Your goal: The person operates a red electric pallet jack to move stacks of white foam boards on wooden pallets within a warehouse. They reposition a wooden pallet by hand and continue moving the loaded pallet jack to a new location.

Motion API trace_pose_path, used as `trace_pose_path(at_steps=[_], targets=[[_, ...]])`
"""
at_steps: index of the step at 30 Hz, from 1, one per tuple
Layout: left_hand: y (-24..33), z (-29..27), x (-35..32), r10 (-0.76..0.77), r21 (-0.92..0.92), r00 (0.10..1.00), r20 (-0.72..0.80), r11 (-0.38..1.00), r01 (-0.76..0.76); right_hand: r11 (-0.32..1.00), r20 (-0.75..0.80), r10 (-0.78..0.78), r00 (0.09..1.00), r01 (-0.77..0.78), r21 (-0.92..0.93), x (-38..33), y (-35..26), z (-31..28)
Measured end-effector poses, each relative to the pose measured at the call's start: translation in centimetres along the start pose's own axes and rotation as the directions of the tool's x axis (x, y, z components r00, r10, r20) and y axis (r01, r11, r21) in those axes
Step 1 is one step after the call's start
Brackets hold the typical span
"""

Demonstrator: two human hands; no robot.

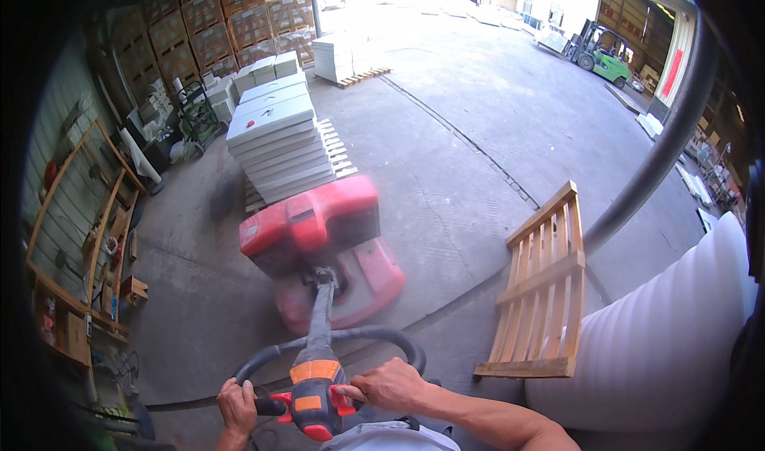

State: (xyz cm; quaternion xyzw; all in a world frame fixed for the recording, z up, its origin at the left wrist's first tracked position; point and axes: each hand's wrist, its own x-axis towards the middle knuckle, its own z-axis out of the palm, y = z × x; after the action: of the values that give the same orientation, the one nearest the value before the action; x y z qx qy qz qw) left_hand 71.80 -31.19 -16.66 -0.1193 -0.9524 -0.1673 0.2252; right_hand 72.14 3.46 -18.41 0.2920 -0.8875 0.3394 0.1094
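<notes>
A red electric pallet truck stands in front of me on the concrete floor, blurred by motion. Its black loop handle with an orange and red control head reaches back to me. My left hand grips the left side of the handle. My right hand grips the right side, thumb by a red control paddle. On the truck's forks beyond lies a wooden pallet stacked with flat white boxes.
An empty wooden pallet leans upright against a large white roll at my right. Wooden racks and stacked cartons line the left. Another loaded pallet and a green forklift stand far off.
</notes>
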Motion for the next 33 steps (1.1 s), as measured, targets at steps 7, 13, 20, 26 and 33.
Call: trace_pose_path(at_steps=[7,13,20,26,33], targets=[[7.1,3.6,2.1,-0.123,0.038,0.991,-0.045,0.991,0.125,0.995,0.018,-0.098,0.995,0.099,-0.018,0.6,7.6,-5.3],[8.4,5.4,4.6,-0.129,0.081,0.989,-0.077,0.987,0.136,0.994,0.015,-0.108,0.994,0.108,-0.027,2.6,10.9,-6.8],[8.6,7.3,8.8,-0.132,0.097,0.984,-0.123,0.985,0.145,0.988,-0.074,-0.143,0.987,0.138,-0.068,6.3,14.4,-8.0],[8.1,8.9,12.7,-0.089,0.091,0.983,-0.159,0.99,0.104,0.992,0.066,-0.08,0.995,0.086,-0.094,10.0,16.9,-9.2],[4.9,11.7,17.7,-0.07,0.143,0.982,-0.176,0.985,0.095,0.985,0.012,-0.133,0.991,0.133,-0.106,14.6,19.5,-8.9]])
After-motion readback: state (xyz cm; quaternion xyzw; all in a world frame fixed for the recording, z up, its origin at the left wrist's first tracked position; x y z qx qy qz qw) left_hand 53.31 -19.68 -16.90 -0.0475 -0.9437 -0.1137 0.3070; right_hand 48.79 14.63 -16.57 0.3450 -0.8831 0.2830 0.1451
